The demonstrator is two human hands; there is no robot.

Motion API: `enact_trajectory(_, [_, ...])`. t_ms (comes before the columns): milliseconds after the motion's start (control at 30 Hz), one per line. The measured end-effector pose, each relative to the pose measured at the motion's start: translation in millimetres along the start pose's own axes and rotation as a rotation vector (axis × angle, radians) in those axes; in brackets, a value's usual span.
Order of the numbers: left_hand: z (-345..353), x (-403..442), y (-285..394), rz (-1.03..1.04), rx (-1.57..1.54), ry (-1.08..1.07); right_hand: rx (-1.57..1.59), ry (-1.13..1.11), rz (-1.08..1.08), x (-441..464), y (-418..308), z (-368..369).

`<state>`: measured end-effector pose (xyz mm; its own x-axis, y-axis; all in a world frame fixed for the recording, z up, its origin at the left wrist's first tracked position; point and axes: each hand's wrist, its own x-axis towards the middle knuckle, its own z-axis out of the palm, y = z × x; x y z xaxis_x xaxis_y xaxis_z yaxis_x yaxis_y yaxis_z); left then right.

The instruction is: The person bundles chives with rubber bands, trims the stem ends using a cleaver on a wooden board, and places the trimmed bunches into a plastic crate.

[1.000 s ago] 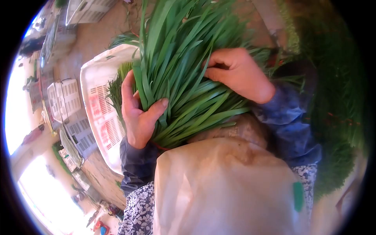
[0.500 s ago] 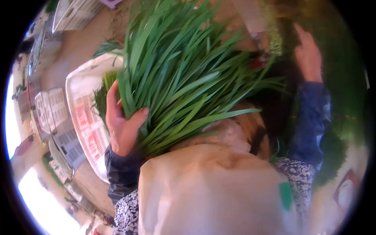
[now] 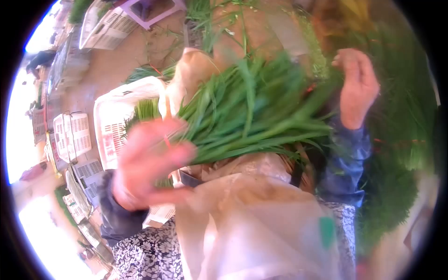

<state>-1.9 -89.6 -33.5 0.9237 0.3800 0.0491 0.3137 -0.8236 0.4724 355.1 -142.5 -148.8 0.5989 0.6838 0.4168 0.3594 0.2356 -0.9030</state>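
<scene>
A thick bunch of long, flat green leaves point(image 3: 261, 109), like garlic chives, lies across my lap, its tips to the right. My left hand point(image 3: 147, 165) is at the bunch's left end, smeared by motion. Its fingers look partly apart, but I cannot tell whether they grip anything. A thin red strip point(image 3: 167, 141) shows by those fingers. To the right, above the leaf tips, my right hand point(image 3: 358, 86) is raised with curled fingers; anything inside them is hidden. A pale apron point(image 3: 256, 224) covers my front.
A white crate point(image 3: 105, 121) with cut green stems point(image 3: 147, 109) stands at my left. More white crates point(image 3: 72, 133) line the far left. A lilac stool point(image 3: 156, 16) is at the top. Dark green bundles point(image 3: 392, 186) are stacked on the right. Loose leaves litter the floor.
My left hand has come off the upright leaves and moved down and left. The bunch has tipped lower to the right. My right hand has moved lower and its fingers have curled.
</scene>
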Motion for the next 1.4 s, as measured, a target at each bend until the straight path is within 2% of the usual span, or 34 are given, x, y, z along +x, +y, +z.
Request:
enact_trajectory(33, [-1,-11,-9,-0.187,0.021,0.047,-0.013,-0.042,0.067,-6,2,-2])
enact_trajectory(100, [17,-18,-25,-0.403,0.107,0.038,-0.028,-0.089,0.077,-9,12,-11])
enact_trajectory(167, [37,-31,-38,-0.435,0.138,-0.254,-0.133,-0.152,0.101,-12,19,-23])
enact_trajectory(233, [48,-34,-42,-0.465,-0.034,-0.382,-0.126,-0.155,0.127,-9,11,-31])
enact_trajectory(367, [57,-36,-45,-0.434,-0.059,-0.318,-0.173,-0.328,0.157,-8,-14,-30])
enact_trajectory(433, [55,-34,-43,-0.344,0.005,-0.262,-0.297,-0.402,0.113,-15,-32,-15])
enact_trajectory(467, [54,-33,-40,-0.305,0.028,-0.213,-0.128,-0.465,0.232,-18,-27,-12])
enact_trajectory(500, [54,-34,-38,-0.319,0.034,-0.21,-0.116,-0.474,0.228,-17,-28,-2])
enact_trajectory(567, [54,-36,-36,-0.253,0.083,-0.152,-0.222,-0.723,-0.449,-16,-33,31])
enact_trajectory(700, [46,-30,-27,-0.264,0.134,-0.106,-0.181,-1.074,-0.647,-57,-19,100])
enact_trajectory(767, [41,-32,-30,-0.287,0.124,-0.079,-0.161,-1.18,-0.652,-68,-10,116])
enact_trajectory(833, [37,-32,-34,-0.363,0.08,-0.232,-0.086,-1.383,-0.317,-66,-10,122])
enact_trajectory(867, [35,-34,-31,-0.363,0.086,-0.194,-0.029,-1.268,-0.418,-64,-16,121])
enact_trajectory(900, [31,-33,-23,-0.385,0.092,-0.179,-0.016,-1.284,-0.438,-60,-27,115])
enact_trajectory(967, [16,-35,-1,-0.278,0.484,-0.115,-0.305,-1.128,-0.545,-50,-72,99])
enact_trajectory(1000, [7,-38,7,-0.299,0.473,-0.113,-0.296,-1.151,-0.547,-56,-83,92])
enact_trajectory(1067, [-8,-45,17,-0.265,0.449,-0.051,-0.479,-1.029,-0.733,-64,-99,80])
enact_trajectory(1100, [-10,-47,16,-0.28,0.442,-0.043,-0.475,-1.045,-0.741,-70,-100,74])
enact_trajectory(1167, [-10,-52,6,-0.336,0.284,0.185,-0.493,-1.323,-0.616,-88,-87,63])
enact_trajectory(1200, [-8,-56,-2,-0.376,0.306,0.133,-0.436,-1.288,-0.728,-93,-74,61])
enact_trajectory(1233, [-1,-60,-10,-0.384,0.298,0.134,-0.434,-1.3,-0.727,-92,-80,60])
enact_trajectory(1300, [18,-69,-27,-0.4,0.277,0.02,-0.452,-1.457,-0.587,-78,-105,57])
enact_trajectory(1333, [24,-74,-33,-0.408,0.316,0.042,-0.408,-1.538,-0.466,-66,-124,59])
enact_trajectory(1367, [22,-78,-33,-0.415,0.315,0.043,-0.405,-1.544,-0.469,-65,-130,66])
enact_trajectory(1400, [17,-80,-32,-0.433,0.299,0.136,-0.326,-1.408,-0.477,-64,-135,75])
